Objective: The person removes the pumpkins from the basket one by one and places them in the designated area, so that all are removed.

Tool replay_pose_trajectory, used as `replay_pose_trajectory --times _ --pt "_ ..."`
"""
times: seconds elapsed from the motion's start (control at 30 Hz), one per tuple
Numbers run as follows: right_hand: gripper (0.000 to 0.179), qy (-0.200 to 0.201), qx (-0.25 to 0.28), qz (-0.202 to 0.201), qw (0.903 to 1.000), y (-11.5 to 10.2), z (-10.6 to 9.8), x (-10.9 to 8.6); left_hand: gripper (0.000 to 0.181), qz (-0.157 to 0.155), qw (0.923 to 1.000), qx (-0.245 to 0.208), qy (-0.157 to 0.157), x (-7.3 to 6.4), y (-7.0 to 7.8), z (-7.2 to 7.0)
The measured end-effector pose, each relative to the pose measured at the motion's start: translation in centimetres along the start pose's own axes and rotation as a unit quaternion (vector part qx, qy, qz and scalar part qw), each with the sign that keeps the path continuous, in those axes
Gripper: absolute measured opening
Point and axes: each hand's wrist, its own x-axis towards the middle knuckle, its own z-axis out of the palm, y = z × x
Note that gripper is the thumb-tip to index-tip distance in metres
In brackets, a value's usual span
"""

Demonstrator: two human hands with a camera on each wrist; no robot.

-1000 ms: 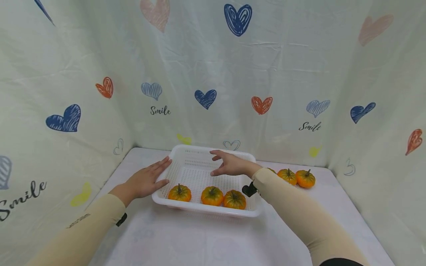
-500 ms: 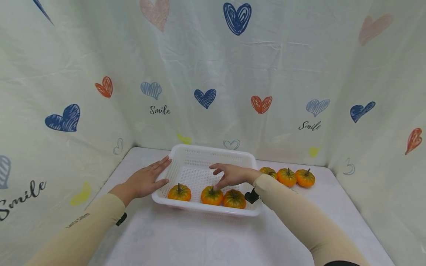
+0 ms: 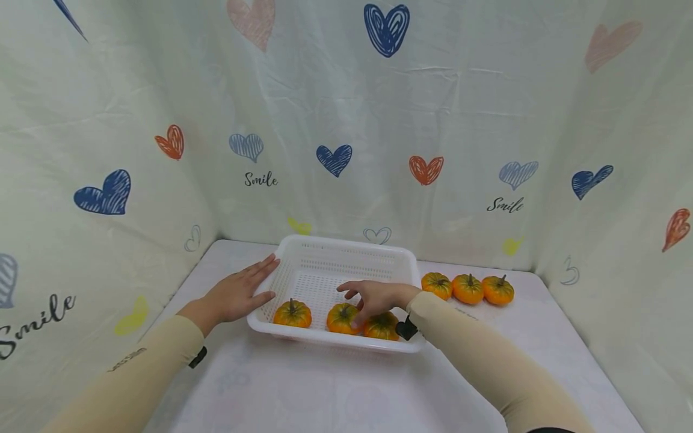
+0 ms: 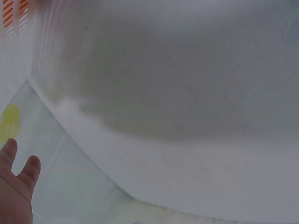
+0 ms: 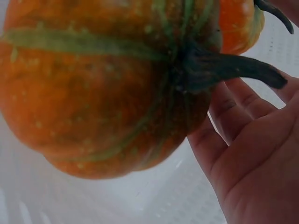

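Note:
In the head view, a white slotted plastic basket (image 3: 325, 240) holds three small orange-green pumpkins along its near side. My left hand (image 3: 235, 294) lies with extended fingers against the basket's left rim. My right hand (image 3: 373, 296) reaches into the basket, fingers spread above the middle pumpkin (image 3: 340, 317) and thumb at its right side. Beneath that hand sits the right pumpkin (image 3: 381, 328), partly covered. The left pumpkin (image 3: 292, 314) stands apart. In the right wrist view, a pumpkin (image 5: 103, 93) looms close with its dark stem, and relaxed fingers (image 5: 229, 112) extend behind it.
Three more pumpkins (image 3: 468, 289) stand in a row on the white-covered table (image 3: 325, 391), right of the basket. A pale curtain (image 3: 460, 120) printed with hearts encloses the back and sides.
My right hand has come down and nearer, from above the basket's middle to the middle and right pumpkins. The middle pumpkin has shifted slightly left. The left hand stays at the rim.

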Motion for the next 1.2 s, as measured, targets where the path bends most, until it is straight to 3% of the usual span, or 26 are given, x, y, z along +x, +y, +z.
replay_pose_trajectory --times 0.37,0.53,0.83,1.2 --pt "0.067 0.034 -0.049 0.000 0.9982 0.2 0.3 1.1 0.072 -0.001 1.0000 -0.001 0.002 0.0 -0.1 0.1" --pt "0.062 0.043 -0.047 0.003 0.9980 0.2 0.5 1.5 0.071 -0.003 1.0000 -0.002 0.001 0.0 -0.1 0.2" --pt "0.080 0.042 -0.059 -0.001 0.9974 0.2 0.8 1.8 0.071 -0.003 1.0000 -0.006 0.002 0.0 -0.1 0.2" --pt "0.080 0.042 -0.054 -0.006 0.9976 0.5 1.0 2.2 0.071 -0.003 1.0000 -0.003 0.001 0.1 -0.1 0.2"
